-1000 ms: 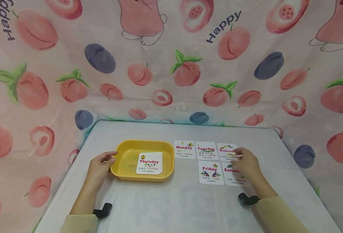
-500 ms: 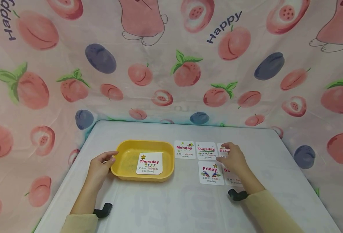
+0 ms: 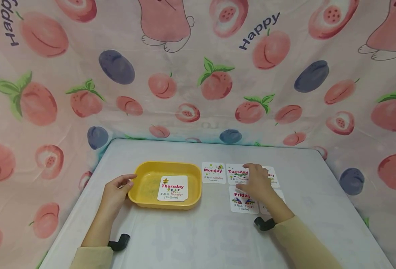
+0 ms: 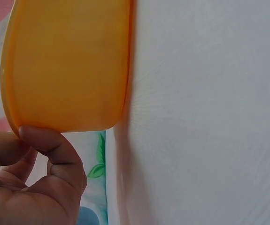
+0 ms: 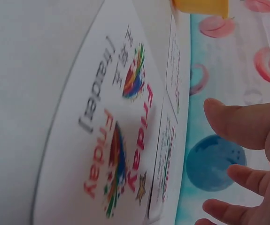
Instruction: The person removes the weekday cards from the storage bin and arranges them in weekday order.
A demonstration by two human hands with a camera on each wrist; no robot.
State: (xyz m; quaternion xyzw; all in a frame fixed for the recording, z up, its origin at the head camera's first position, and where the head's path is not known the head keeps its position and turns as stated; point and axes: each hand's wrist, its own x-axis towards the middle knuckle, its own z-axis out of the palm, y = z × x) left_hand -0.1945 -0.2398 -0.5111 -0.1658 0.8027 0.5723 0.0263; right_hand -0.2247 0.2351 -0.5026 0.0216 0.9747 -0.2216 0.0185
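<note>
My left hand (image 3: 114, 192) pinches the left end of a yellow tray (image 3: 145, 186) between thumb and fingers; the left wrist view shows the thumb on the tray's wall (image 4: 69, 70). Inside the tray lies a Thursday card (image 3: 172, 195). With spread fingers and nothing in its grasp, my right hand (image 3: 260, 186) hovers over the other cards. Below its thumb is the Friday card (image 3: 243, 207), large in the right wrist view. Its fingertips overlap the Tuesday card (image 3: 235, 172). The hand partly hides the Wednesday card (image 3: 274, 179) and the Saturday card (image 3: 280, 195).
A Monday card (image 3: 213, 173) lies between the tray and the Tuesday card. All this stands on a white-covered table (image 3: 191, 239). Behind it hangs a cloth (image 3: 171, 112) printed with peaches. Each wrist carries a small black device (image 3: 118, 243).
My right hand has moved left from over the Wednesday and Saturday cards toward Tuesday and Friday, its fingers spreading. The thin white edge at its fingertips no longer shows. My left hand stays at the tray.
</note>
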